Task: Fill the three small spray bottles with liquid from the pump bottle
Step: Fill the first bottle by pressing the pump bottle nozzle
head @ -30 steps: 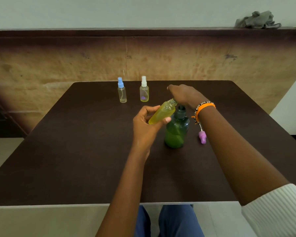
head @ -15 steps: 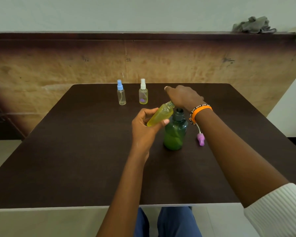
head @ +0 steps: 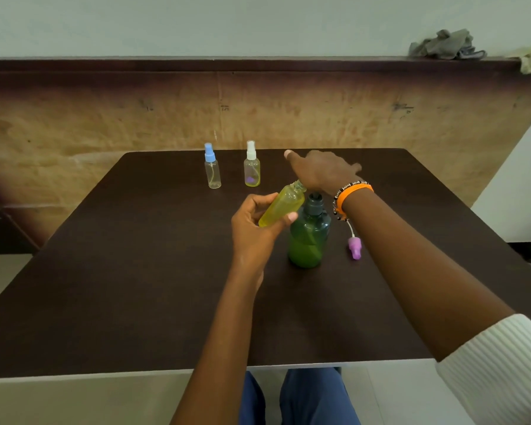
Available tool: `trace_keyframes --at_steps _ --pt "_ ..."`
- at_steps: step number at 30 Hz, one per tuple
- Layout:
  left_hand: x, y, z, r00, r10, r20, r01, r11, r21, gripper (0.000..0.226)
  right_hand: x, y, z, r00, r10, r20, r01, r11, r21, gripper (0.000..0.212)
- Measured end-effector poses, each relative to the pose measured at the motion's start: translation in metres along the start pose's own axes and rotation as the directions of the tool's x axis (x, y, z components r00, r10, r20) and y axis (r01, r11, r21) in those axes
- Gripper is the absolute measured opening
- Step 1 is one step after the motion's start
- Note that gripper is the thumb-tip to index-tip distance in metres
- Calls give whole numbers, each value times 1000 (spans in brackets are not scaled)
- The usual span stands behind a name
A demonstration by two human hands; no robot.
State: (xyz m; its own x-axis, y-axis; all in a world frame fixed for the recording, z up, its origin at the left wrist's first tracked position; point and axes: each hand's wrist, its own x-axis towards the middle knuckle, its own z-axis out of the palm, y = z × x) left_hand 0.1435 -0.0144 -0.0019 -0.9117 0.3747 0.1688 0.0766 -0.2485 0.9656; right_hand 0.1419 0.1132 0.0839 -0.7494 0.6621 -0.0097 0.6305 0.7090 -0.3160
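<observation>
Left hand (head: 255,228) grips tilted yellow bottle (head: 281,205) — right hand (head: 322,171) hides pump head, grip unclear.

I see a dark brown table (head: 135,286) against a worn tan plywood panel (head: 105,124) topped by a dark ledge (head: 196,64). A grey cloth (head: 445,46) lies on it, pale wall (head: 196,23) above.

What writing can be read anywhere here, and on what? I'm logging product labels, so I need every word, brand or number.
None can be read.
Beaded bracelet on the right wrist: letter beads, too small and blurred to read.
Wooden panel behind the table: small dark marks, illegible.
Green pump bottle, the open spray bottle in the left hand, and the blue-capped bottle and white-capped bottle: no label visible.
</observation>
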Motion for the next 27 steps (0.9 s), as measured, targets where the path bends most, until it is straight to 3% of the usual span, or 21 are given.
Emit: trace_keyframes --at_steps 4,27 --pt "0 -4 -2 1000 0 1 0 1000 18 32 -1 3 6 999 19 50 -24 994 105 67" --pt "-1 -1 2 999 -33 23 34 998 -45 31 -3 3 -1 994 -24 111 11 993 119 76"
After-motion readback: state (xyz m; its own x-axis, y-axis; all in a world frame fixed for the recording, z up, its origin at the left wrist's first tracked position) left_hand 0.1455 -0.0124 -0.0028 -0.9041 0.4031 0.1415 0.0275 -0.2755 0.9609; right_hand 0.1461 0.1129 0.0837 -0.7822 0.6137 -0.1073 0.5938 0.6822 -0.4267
